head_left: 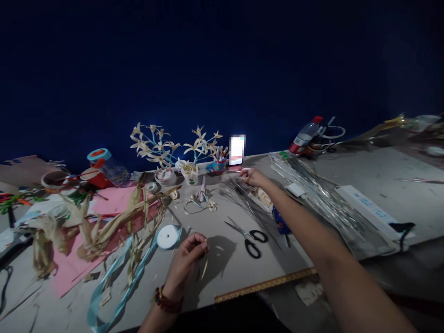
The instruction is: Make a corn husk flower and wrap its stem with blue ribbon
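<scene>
My left hand (190, 256), with a beaded bracelet at the wrist, is closed in a pinch on a thin husk strip (204, 267) near the front edge. My right hand (250, 176) reaches far forward, its fingers closed beside a bundle of thin wires (255, 208); what it holds, if anything, is too small to make out. Black-handled scissors (250, 238) lie open between my two arms. A white spool (168, 236) with light blue ribbon (140, 268) is just left of my left hand.
Dried husks (93, 231) cover pink paper (74, 266) at left. Husk flowers (157, 143) stand in cups (190, 175) at the back, near a lit phone (237, 150). A bottle (305, 136), plastic-wrapped wires (322, 199) and a white strip (369, 208) lie at right.
</scene>
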### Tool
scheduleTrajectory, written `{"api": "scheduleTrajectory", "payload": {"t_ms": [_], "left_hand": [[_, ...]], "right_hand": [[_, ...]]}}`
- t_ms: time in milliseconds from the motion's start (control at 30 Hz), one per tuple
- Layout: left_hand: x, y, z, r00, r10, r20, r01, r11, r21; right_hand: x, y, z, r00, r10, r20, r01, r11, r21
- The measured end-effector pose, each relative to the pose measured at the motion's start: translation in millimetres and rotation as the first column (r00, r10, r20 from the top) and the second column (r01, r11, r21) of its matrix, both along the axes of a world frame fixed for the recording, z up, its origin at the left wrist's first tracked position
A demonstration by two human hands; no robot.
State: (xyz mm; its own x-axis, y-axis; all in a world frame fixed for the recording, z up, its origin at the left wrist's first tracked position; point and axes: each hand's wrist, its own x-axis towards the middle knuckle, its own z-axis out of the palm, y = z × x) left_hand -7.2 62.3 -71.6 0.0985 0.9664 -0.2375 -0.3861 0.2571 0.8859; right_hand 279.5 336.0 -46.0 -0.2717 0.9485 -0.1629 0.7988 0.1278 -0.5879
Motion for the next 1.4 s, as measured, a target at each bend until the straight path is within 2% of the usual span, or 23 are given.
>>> {"api": "scheduleTrajectory", "payload": {"t_ms": [100,200,267,333,433,467,533,600,667,700,800,900,967,1033,1100,1200,1400], "left_hand": [[-0.8,0.5,2.6,0.992,0.05,-0.115,-0.046,0.998,0.041],[-5.5,-0.5,8.3,0.93,0.097,-0.354,-0.053,0.99,0.133],[-11.2,-1.0,13.1,0.817,0.129,-0.562,0.022,0.967,0.255],[-17.2,-0.3,17.9,0.659,0.194,-0.726,0.148,0.913,0.379],[-21.7,3.6,23.3,0.414,0.282,-0.865,0.303,0.854,0.423],[-21.8,5.3,24.3,0.334,0.287,-0.898,0.341,0.851,0.399],[-20.5,8.4,25.3,0.202,0.276,-0.94,0.403,0.851,0.337],[-18.8,10.7,26.0,0.143,0.266,-0.953,0.437,0.847,0.302],[-17.3,12.3,28.4,0.175,0.28,-0.944,0.428,0.842,0.329],[-16.5,13.1,30.8,0.227,0.287,-0.931,0.411,0.838,0.359],[-11.2,15.6,42.9,0.485,0.255,-0.837,0.327,0.835,0.443],[0.3,18.8,55.5,0.724,0.047,-0.688,0.294,0.882,0.369],[9.6,21.0,59.0,0.834,-0.125,-0.537,0.292,0.927,0.236],[17.4,22.4,57.9,0.912,-0.225,-0.344,0.279,0.954,0.114],[21.8,22.4,54.5,0.946,-0.269,-0.18,0.279,0.96,0.029],[21.2,19.8,51.1,0.953,-0.3,-0.034,0.298,0.953,-0.055],[14.4,14.8,51.8,0.946,-0.323,0.025,0.324,0.938,-0.123]], "right_hand": [[5.8,-5.5,10.4,0.991,-0.048,-0.122,0.055,0.997,0.05],[10.9,-17.7,28.7,0.959,-0.074,-0.273,0.124,0.977,0.171],[14.1,-31.3,43.3,0.923,-0.067,-0.378,0.177,0.948,0.264],[15.6,-49.6,57.2,0.881,-0.049,-0.471,0.227,0.916,0.33],[11.2,-84.5,70.8,0.808,-0.037,-0.588,0.298,0.886,0.355],[7.5,-97.6,72.5,0.772,-0.039,-0.635,0.317,0.889,0.33],[-2.1,-124.1,71.8,0.546,-0.12,-0.829,0.334,0.939,0.084],[-12.9,-148.3,66.5,0.399,-0.24,-0.885,0.231,0.96,-0.156],[-22.9,-167.6,58.4,0.327,-0.314,-0.891,0.172,0.947,-0.271],[-27.5,-175.3,53.8,0.311,-0.332,-0.89,0.156,0.942,-0.297],[-40.7,-191.9,40.8,0.311,-0.353,-0.882,0.114,0.935,-0.334],[-54.4,-203.6,31.4,0.333,-0.374,-0.866,0.053,0.924,-0.379],[-62.9,-210.3,27.4,0.341,-0.382,-0.859,0.017,0.916,-0.401],[-69.4,-215.8,24.8,0.35,-0.375,-0.859,-0.008,0.915,-0.403],[-73.0,-219.3,23.6,0.354,-0.366,-0.861,-0.028,0.916,-0.401],[-73.4,-219.4,24.6,0.332,-0.39,-0.859,-0.028,0.906,-0.422],[-69.5,-212.6,30.7,0.275,-0.439,-0.855,0.042,0.894,-0.446]]}}
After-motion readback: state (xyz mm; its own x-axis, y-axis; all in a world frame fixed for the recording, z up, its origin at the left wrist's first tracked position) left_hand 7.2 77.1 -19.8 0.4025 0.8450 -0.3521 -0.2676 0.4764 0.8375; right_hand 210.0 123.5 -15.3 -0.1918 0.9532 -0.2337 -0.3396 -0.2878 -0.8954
